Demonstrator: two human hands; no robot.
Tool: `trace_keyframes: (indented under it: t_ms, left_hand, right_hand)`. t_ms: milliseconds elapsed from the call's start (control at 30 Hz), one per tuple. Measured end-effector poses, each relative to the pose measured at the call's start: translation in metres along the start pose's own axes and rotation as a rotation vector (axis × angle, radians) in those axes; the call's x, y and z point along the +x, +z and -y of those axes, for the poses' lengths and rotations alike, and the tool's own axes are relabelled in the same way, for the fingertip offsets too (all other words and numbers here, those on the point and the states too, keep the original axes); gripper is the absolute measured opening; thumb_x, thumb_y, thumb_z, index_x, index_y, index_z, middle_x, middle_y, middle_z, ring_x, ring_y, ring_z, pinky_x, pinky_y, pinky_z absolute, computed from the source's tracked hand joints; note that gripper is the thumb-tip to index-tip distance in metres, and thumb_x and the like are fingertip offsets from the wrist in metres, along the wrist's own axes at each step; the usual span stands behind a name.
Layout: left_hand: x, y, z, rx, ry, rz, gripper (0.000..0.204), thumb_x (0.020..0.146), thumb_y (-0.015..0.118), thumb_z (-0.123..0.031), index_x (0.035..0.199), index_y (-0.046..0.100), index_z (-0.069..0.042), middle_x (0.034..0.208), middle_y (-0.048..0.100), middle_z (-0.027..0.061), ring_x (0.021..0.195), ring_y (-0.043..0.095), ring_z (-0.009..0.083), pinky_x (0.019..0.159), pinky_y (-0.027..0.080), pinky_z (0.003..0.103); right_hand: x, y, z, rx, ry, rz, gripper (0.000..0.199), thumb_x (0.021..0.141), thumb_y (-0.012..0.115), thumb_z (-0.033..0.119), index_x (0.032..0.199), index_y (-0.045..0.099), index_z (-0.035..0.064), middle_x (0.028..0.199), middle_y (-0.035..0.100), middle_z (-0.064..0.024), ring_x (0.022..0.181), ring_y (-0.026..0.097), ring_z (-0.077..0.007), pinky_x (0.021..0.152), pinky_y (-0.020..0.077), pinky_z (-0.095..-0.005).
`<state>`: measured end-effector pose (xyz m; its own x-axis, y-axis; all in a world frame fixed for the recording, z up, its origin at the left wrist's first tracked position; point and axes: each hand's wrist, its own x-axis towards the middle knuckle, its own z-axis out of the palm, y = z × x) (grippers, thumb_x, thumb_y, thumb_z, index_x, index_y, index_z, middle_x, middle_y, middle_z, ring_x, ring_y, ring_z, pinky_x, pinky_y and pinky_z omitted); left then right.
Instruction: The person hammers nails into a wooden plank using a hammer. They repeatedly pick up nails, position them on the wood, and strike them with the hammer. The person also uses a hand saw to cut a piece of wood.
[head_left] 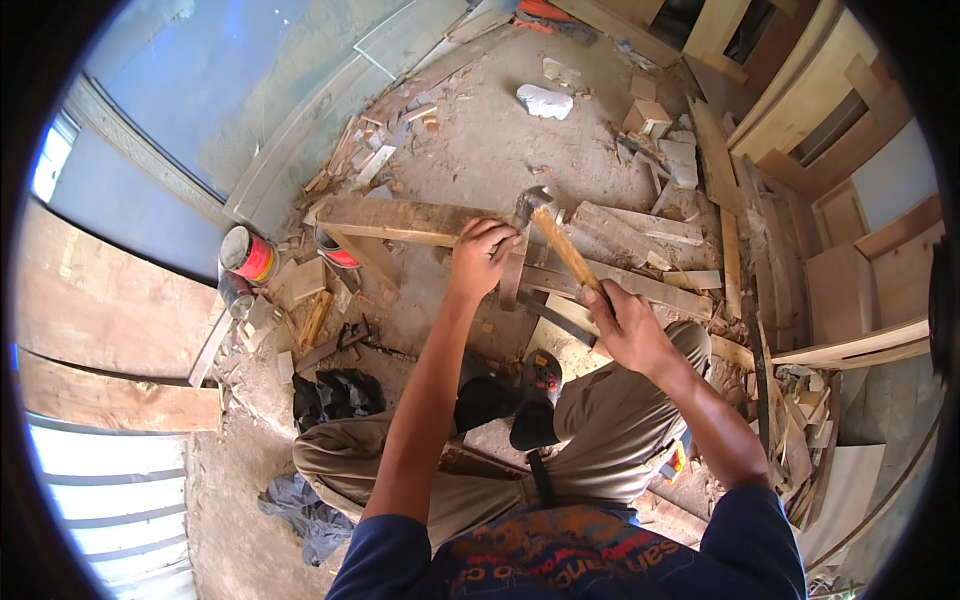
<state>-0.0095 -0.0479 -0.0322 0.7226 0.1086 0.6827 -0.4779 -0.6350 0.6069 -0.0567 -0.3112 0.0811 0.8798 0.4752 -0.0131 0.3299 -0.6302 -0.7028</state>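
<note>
My right hand point(630, 325) is wrapped around the wooden handle of a hammer point(568, 248). The hammer's metal head is up by the right end of a low wooden bench point(400, 217), close to my left fingers. My left hand point(484, 258) is closed at that same end, its fingertips pinched together. Whatever may be between those fingertips is too small to make out. The bench has a narrow plank top on splayed wooden legs, and my left hand hides part of its right end.
Loose boards point(640, 285) lie right of the bench, with wood scraps around. Left stand a red-banded can point(248, 255) and a smaller tin point(236, 297). A white lump point(545, 101) lies on the far floor. Black plastic point(340, 395) is beside my knee. Wooden frames point(830, 120) lean at right.
</note>
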Motion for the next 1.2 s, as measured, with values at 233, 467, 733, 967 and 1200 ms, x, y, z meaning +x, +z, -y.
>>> trace_keyframes:
  t_ms: [233, 467, 733, 967, 1200]
  left_hand:
    - [0.001, 0.0, -0.007, -0.01, -0.056, 0.031, 0.011, 0.084, 0.075, -0.004, 0.094, 0.074, -0.002, 0.096, 0.072, 0.0106, 0.091, 0.064, 0.0305, 0.079, 0.052, 0.04]
    - [-0.001, -0.001, -0.002, 0.001, -0.047, 0.034, 0.009, 0.084, 0.075, -0.002, 0.093, 0.074, -0.002, 0.098, 0.072, 0.0097, 0.094, 0.065, 0.0293, 0.08, 0.052, 0.038]
    - [0.042, -0.03, 0.019, -0.167, -0.369, 0.134, 0.028, 0.094, 0.065, -0.011, 0.121, 0.064, -0.005, 0.118, 0.068, 0.0113, 0.101, 0.067, 0.0325, 0.087, 0.051, 0.044]
    - [0.056, -0.023, 0.042, 0.724, -0.319, 0.52, 0.041, 0.102, 0.048, -0.039, 0.098, 0.075, -0.008, 0.1, 0.074, 0.0126, 0.103, 0.066, 0.0307, 0.101, 0.039, 0.051]
    - [0.053, -0.025, 0.051, 0.701, -0.249, 0.432, 0.047, 0.101, 0.045, -0.04, 0.086, 0.075, -0.007, 0.092, 0.074, 0.0142, 0.097, 0.068, 0.0311, 0.099, 0.04, 0.05]
  right_hand:
    - [0.001, 0.0, -0.006, -0.085, -0.091, -0.008, 0.033, 0.106, 0.051, 0.03, 0.104, 0.054, -0.0029, 0.067, 0.06, -0.0292, 0.069, 0.062, -0.0524, 0.06, 0.046, -0.0578]
    - [-0.002, 0.0, 0.004, -0.04, 0.017, -0.002, 0.039, 0.108, 0.048, 0.034, 0.098, 0.053, -0.0033, 0.067, 0.062, -0.0215, 0.064, 0.069, -0.0363, 0.06, 0.0497, -0.0454]
    - [-0.015, 0.002, 0.014, 0.173, 0.098, -0.084, 0.038, 0.106, 0.052, 0.033, 0.096, 0.054, -0.0032, 0.068, 0.057, -0.0244, 0.063, 0.061, -0.0389, 0.062, 0.0467, -0.0462]
    - [-0.026, 0.024, 0.019, 0.291, 0.099, -0.067, 0.038, 0.108, 0.048, 0.038, 0.104, 0.054, -0.0002, 0.071, 0.06, -0.0155, 0.066, 0.06, -0.0266, 0.065, 0.0484, -0.0414]
    - [-0.009, 0.006, 0.048, 0.46, -0.015, -0.079, 0.043, 0.112, 0.035, 0.038, 0.112, 0.057, 0.0005, 0.064, 0.044, 0.0032, 0.05, 0.039, -0.0061, 0.045, 0.0344, -0.0251]
